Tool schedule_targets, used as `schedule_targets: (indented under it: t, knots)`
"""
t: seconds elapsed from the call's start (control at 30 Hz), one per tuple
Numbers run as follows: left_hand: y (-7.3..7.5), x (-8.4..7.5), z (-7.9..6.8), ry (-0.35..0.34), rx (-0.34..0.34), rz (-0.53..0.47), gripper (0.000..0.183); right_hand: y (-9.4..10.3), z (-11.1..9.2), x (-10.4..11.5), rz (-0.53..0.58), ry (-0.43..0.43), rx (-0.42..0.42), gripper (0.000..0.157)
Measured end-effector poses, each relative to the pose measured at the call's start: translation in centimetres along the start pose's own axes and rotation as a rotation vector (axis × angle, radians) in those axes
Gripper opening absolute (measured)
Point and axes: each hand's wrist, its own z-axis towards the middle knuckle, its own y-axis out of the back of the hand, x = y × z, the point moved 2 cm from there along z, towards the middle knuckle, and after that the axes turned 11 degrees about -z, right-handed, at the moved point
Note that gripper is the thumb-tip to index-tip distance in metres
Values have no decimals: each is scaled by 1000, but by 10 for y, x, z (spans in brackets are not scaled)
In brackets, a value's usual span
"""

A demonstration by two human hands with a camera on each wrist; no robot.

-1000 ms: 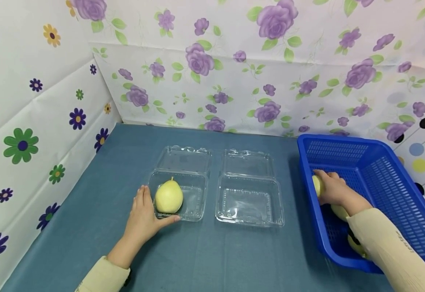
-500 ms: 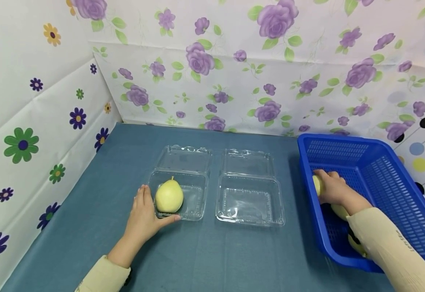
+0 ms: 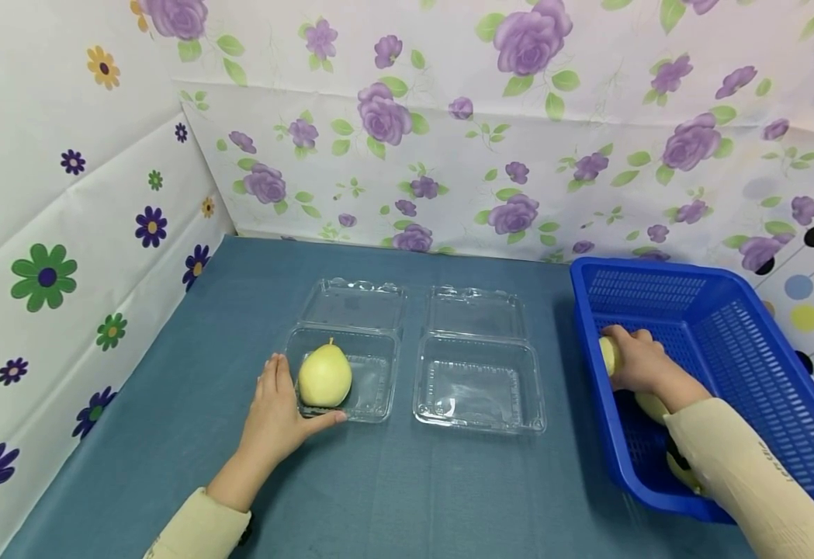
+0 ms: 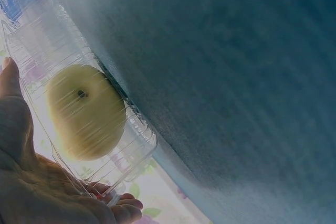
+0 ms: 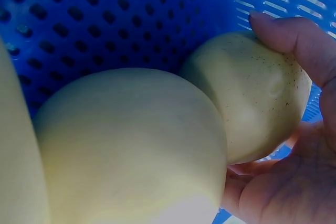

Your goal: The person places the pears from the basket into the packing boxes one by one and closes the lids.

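A yellow pear [image 3: 325, 376] with its stem up sits in the left half of the left clear plastic clamshell box [image 3: 373, 380], whose lid lies folded back. My left hand [image 3: 274, 415] rests against that box's near left corner, fingers straight along the side and thumb along the front edge. Inside the blue basket [image 3: 597, 404], my right hand [image 3: 640, 363] grips another pear [image 5: 257, 98] between thumb and fingers, near the left wall. More pears lie beside it; the nearest pear [image 5: 131, 145] fills much of the right wrist view. My right forearm partly hides them from above.
A second clamshell box [image 3: 476, 388] with its lid folded back holds nothing and stands between the first box and the basket. Blue-grey cloth [image 3: 407, 497] covers the table. Flower-patterned sheets [image 3: 448, 171] hang behind and at the left.
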Motion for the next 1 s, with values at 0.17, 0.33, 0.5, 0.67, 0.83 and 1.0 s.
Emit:
schedule_targets:
  t: [0.17, 0.33, 0.5, 0.67, 0.83, 1.0]
  knots:
    - [0, 0, 0, 6, 1, -1, 129, 0, 1, -1, -8, -8, 9, 86]
    - [0, 0, -1, 2, -1, 0, 129, 2, -1, -3, -12, -17, 21, 87]
    - [0, 0, -1, -4, -3, -5, 128, 3, -3, -4, -6, -19, 20, 86]
    - [0, 0, 0, 1, 4, -6, 129, 4, -3, -3, -6, -29, 27, 85]
    - [1, 0, 0, 2, 3, -6, 129, 4, -5, -3, -15, -47, 38, 83]
    - [1, 0, 0, -1, 3, -7, 129, 4, -6, -2, -22, -57, 28, 84]
